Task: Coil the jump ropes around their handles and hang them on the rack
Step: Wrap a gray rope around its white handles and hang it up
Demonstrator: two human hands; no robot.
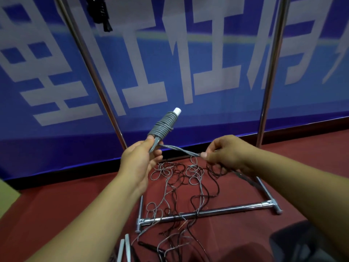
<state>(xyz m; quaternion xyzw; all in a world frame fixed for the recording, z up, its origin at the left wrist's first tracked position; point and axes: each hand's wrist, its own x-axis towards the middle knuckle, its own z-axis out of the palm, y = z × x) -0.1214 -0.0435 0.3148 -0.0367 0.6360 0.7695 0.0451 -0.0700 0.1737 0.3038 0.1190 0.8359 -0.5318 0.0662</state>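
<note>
While both hands work in front of the banner:
Rack (207, 211): chrome frame standing on the red floor.
Loose ropes (181, 186): tangled across its base bar.
Left hand (140, 157): fingers gripping the coiled gray rope handle (164, 125), tilted upward.
Right hand (224, 152): fingers pinching the taut gray rope end (181, 149).

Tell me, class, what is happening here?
A person is coiling a grey jump rope around its white-tipped handles. The left hand grips the wrapped bundle, and the right hand pinches the rope's loose end, pulled taut between the hands. More grey and black ropes lie tangled on the red floor over the rack base. One black bundle already hangs above.
</note>
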